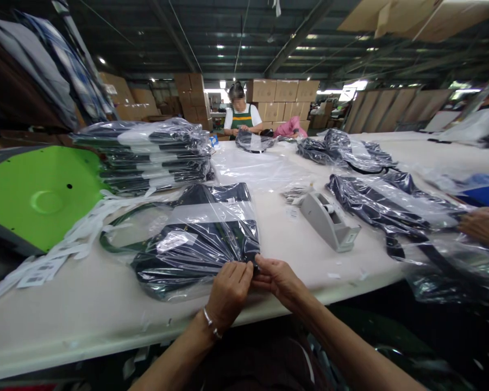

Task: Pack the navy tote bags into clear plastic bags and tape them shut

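A dark tote bag [212,239] with a green handle lies flat on the table in a clear plastic sleeve. At its near right corner my left hand [231,288] pinches the plastic, fingers closed and knuckles up. Right beside it my right hand [279,279] grips the same corner between thumb and fingers. The plastic is drawn into creases that run toward both hands. A white paper band shows across the bag under the plastic. Farther right stands a grey tape dispenser [328,220], apart from my hands.
A stack of wrapped bags [155,155] rises at the back left, beside a green panel [44,195] and white label strips [77,233]. More wrapped bags [391,203] lie right, where another person's hand [484,225] reaches in. A co-worker [243,117] stands across the table [106,315].
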Available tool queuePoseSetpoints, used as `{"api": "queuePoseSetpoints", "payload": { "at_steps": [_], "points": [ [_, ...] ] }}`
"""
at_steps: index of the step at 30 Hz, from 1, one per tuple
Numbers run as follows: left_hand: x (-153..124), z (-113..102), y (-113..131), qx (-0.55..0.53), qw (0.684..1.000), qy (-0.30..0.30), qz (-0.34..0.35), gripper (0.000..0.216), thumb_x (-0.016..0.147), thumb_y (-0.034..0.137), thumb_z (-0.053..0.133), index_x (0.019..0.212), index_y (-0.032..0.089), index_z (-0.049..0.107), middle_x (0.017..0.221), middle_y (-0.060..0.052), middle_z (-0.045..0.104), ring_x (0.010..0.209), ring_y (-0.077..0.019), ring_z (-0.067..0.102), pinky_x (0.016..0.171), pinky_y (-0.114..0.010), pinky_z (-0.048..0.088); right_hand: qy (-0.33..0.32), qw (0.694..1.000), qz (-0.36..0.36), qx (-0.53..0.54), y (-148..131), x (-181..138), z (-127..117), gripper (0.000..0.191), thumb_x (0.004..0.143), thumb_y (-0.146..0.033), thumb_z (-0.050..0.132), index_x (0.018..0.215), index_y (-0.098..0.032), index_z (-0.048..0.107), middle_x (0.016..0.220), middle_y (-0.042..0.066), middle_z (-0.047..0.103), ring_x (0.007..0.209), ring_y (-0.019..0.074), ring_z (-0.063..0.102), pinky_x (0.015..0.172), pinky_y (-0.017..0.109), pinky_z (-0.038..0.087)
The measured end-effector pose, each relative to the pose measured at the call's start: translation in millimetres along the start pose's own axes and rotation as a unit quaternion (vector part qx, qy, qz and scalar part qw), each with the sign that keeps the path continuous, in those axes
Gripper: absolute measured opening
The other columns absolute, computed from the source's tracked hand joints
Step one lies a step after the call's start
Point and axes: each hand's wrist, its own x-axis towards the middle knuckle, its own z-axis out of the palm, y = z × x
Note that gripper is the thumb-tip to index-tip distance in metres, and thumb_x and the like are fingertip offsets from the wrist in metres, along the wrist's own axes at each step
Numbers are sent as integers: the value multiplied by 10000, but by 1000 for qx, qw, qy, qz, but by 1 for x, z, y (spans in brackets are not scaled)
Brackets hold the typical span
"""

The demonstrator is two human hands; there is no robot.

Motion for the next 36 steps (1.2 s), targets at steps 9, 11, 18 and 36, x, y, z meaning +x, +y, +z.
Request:
{"api": "queuePoseSetpoints", "payload": {
  "at_steps": [9,11,18,36],
  "points": [
    [3,-14,-22,-79,992,-77,-62,252,930,180,577,1178,221,602,975,-52,654,885,-224,589,785,-376,497,39,998,-6,-50,-6,6,2,399,591,-374,889,824,-121,686,827,77,753,725,189,718,754,345,588],
    [7,-13,-23,-85,991,-80,-60,243,916,150,578,1152,203,605,971,-54,652,881,-222,588,789,-369,505,54,997,0,-56,-7,8,1,400,582,-375,884,811,-125,672,809,79,753,702,190,717,737,350,594],
    [11,-5,-19,-17,997,-79,1,149,965,163,490,1070,163,595,916,-64,652,820,-211,584,749,-347,494,86,995,9,-44,-7,5,7,366,572,-340,859,762,-149,611,713,40,723,628,173,697,653,325,595],
    [3,-2,-28,61,993,-7,100,167,930,90,525,1078,98,602,1042,-108,687,976,-240,631,921,-403,490,55,998,33,-2,-12,11,7,372,591,-295,845,783,-181,548,636,-27,659,575,148,670,637,309,581]
  ]
}}
